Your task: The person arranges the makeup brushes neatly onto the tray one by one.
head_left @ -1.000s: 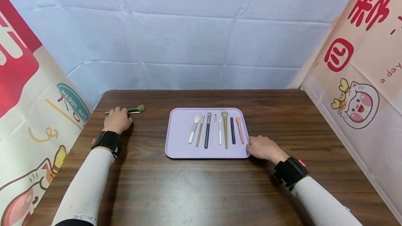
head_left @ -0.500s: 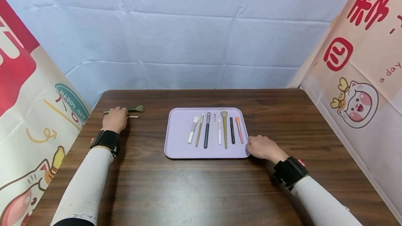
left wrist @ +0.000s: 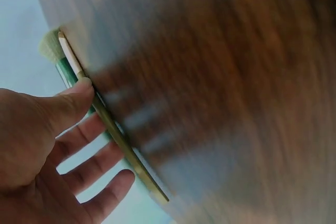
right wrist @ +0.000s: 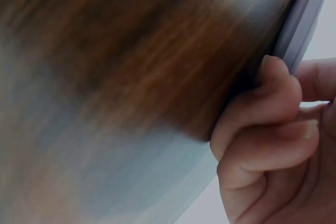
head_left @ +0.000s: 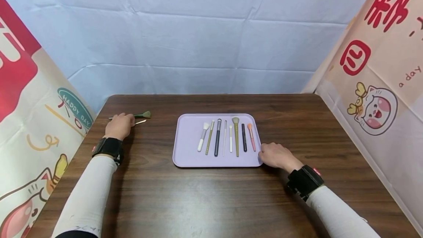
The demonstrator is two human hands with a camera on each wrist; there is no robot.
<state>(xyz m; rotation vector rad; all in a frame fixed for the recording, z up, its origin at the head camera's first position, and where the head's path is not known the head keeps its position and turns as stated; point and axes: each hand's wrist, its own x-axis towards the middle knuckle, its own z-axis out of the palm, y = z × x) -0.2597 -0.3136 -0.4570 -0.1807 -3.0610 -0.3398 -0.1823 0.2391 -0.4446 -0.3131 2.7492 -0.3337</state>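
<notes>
At the table's left side my left hand [head_left: 118, 126] pinches a thin makeup brush [left wrist: 119, 139] between thumb and fingers; its handle is gold and its tip pale. Just behind it, partly hidden by the hand, lies a green-handled makeup brush [head_left: 145, 114] with a fluffy light-green head. My right hand [head_left: 275, 155] grips the right edge of a lilac tray [head_left: 185, 139] near its front corner, fingers curled at the rim [right wrist: 300, 30]. Several makeup brushes lie side by side on the tray, among them a pink brush [head_left: 252, 137], an olive brush [head_left: 237, 137] and a white-handled brush [head_left: 202, 137].
The brown wooden table [head_left: 211, 197] has a far edge close to a pale blue cloth backdrop [head_left: 198, 39]. Printed cloths hang at the left [head_left: 43, 120] and right [head_left: 380, 83] sides.
The thin brush has swung away from the green brush, its tip now angled slightly upward in the head view. My left hand has shifted slightly left. The right hand stays at the tray.
</notes>
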